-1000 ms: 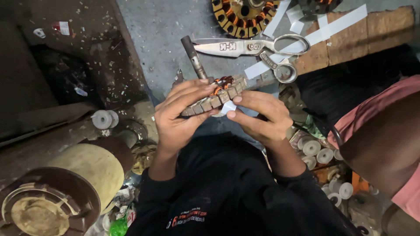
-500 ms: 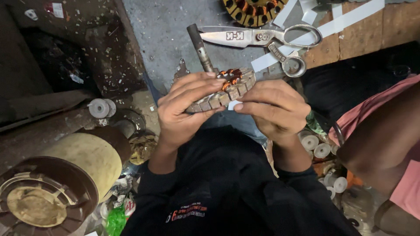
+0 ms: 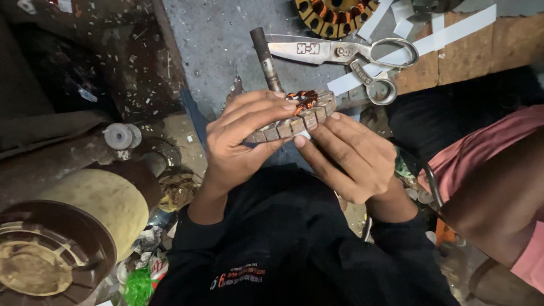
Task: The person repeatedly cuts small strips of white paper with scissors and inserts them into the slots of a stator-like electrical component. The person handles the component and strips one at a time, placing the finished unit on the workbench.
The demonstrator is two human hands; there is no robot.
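A round motor stator (image 3: 294, 116) with slotted metal teeth and a patch of copper winding is held edge-on above the person's lap, in front of the grey tabletop (image 3: 215, 45). The left hand (image 3: 241, 139) wraps over its near side, fingers laid across the teeth; the right hand (image 3: 351, 156) grips it from the other side, fingertips pressed to the rim. Both hands are clamped on the stator, close together.

Compared with half a second ago, the stator sits at much the same tilt and the hands keep the same grip; the whole scene has only shifted slightly in the view.

On the tabletop lie one pair of large steel scissors (image 3: 345, 54), one dark metal rod (image 3: 266, 59), a second wound stator (image 3: 334, 14) at the top edge, and several white paper strips (image 3: 430, 39). At lower left lies a round motor housing (image 3: 62, 238), with one small white spool (image 3: 119, 136) near it. Another person's pink sleeve (image 3: 493, 153) shows at right.
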